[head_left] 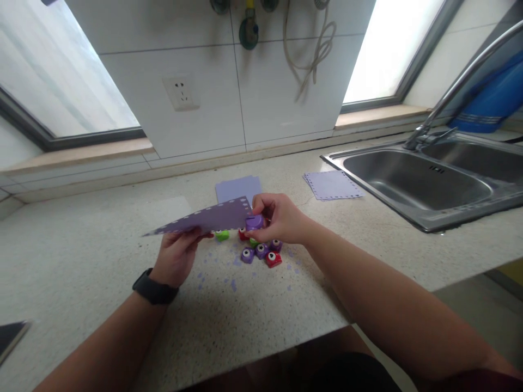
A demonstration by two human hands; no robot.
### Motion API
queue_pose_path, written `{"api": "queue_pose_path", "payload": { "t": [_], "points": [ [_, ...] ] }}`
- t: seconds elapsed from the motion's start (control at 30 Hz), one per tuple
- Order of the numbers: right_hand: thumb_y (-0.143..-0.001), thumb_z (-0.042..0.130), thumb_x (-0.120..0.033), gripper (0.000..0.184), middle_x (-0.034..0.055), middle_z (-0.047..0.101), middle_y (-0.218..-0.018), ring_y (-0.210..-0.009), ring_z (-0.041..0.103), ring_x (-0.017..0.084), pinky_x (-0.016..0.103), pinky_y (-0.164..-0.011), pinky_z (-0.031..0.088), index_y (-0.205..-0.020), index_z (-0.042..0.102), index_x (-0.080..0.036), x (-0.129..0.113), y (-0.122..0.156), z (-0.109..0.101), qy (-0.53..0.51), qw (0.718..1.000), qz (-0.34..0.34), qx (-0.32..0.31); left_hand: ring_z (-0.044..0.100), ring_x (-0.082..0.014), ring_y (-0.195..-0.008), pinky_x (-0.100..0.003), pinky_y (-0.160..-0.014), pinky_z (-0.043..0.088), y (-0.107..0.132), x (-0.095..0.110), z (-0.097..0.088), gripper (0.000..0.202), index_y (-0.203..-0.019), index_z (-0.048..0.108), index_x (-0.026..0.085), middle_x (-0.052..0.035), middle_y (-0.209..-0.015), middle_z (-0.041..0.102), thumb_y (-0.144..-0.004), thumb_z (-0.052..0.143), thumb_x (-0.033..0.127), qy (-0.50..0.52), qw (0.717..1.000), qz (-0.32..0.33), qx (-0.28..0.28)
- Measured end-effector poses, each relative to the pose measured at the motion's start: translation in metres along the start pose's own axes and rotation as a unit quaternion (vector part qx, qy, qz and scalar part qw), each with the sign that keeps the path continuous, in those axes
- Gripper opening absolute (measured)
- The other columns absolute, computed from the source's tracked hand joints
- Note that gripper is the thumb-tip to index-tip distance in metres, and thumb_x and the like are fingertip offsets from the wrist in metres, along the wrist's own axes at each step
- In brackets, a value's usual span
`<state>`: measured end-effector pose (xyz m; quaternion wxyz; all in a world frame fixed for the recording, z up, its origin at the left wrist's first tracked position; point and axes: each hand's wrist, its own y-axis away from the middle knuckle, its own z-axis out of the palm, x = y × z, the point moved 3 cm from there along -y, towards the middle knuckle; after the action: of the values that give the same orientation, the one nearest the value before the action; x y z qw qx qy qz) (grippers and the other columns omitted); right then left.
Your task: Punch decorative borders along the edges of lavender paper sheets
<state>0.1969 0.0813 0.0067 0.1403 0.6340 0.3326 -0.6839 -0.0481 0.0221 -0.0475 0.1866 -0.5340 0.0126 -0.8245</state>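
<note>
My left hand [180,253], with a dark watch on its wrist, grips a purple sheet of paper [208,218] from below. Punched holes run along the sheet's edges, and it is held tilted above the counter. At the sheet's right edge, my right hand [281,218] pinches a purple craft punch [254,222] between thumb and fingers. Whether the paper sits inside the punch's slot is hard to make out. Under the hands lie several small punches: a red one [273,259], a purple one [247,255] and a green one [222,235], others partly hidden by my right hand.
Purple paper scraps [233,285] dot the speckled counter [102,261]. Plain purple sheets [239,188] lie behind my hands. A stack of hole-edged sheets [333,185] rests beside the steel sink [417,171] with its faucet [420,133]. A dark flat object [12,335] is at far left.
</note>
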Motion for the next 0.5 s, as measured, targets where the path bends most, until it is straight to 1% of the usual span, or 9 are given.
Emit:
{"api": "queue_pose_path", "payload": {
  "t": [0.1,0.23,0.43,0.5],
  "points": [
    [-0.060,0.092,-0.022,0.042,-0.0074,0.057,-0.066,-0.052,0.044,0.004,0.020,-0.046,0.034,-0.073,0.052,-0.020,-0.009,0.003,0.003,0.034,0.999,-0.034,-0.008,0.072,-0.0190,-0.077,-0.033,-0.068,0.065,0.001,0.001,0.002,0.015,-0.079,0.082,0.024,-0.0012,-0.084,0.079,-0.068,0.093,0.021,-0.011,1.000,0.002,-0.015],
    [-0.062,0.091,-0.022,0.039,-0.0068,0.056,-0.066,-0.053,0.045,0.005,0.020,-0.045,0.034,-0.072,0.053,-0.019,-0.014,0.005,0.004,0.070,0.995,-0.068,-0.006,0.072,-0.0183,-0.078,-0.034,-0.070,0.065,0.001,0.001,0.002,0.013,-0.077,0.082,0.025,0.0000,-0.084,0.079,-0.070,0.093,0.022,-0.011,1.000,0.004,-0.024],
    [-0.063,0.089,-0.022,0.038,-0.0065,0.056,-0.068,-0.054,0.045,0.006,0.021,-0.047,0.036,-0.072,0.053,-0.020,-0.014,0.005,0.002,0.079,0.996,-0.052,-0.009,0.071,-0.0174,-0.079,-0.033,-0.071,0.064,0.002,0.002,0.004,0.013,-0.078,0.082,0.026,0.0003,-0.084,0.077,-0.071,0.093,0.023,-0.022,0.999,0.006,-0.026],
    [-0.063,0.090,-0.023,0.038,-0.0060,0.057,-0.069,-0.054,0.046,0.006,0.022,-0.048,0.035,-0.072,0.053,-0.020,-0.015,0.005,0.003,0.077,0.996,-0.044,-0.015,0.071,-0.0174,-0.077,-0.032,-0.068,0.064,0.002,0.003,0.005,0.013,-0.077,0.081,0.026,0.0000,-0.084,0.077,-0.071,0.092,0.023,-0.029,0.999,0.003,-0.025]
  ]
}}
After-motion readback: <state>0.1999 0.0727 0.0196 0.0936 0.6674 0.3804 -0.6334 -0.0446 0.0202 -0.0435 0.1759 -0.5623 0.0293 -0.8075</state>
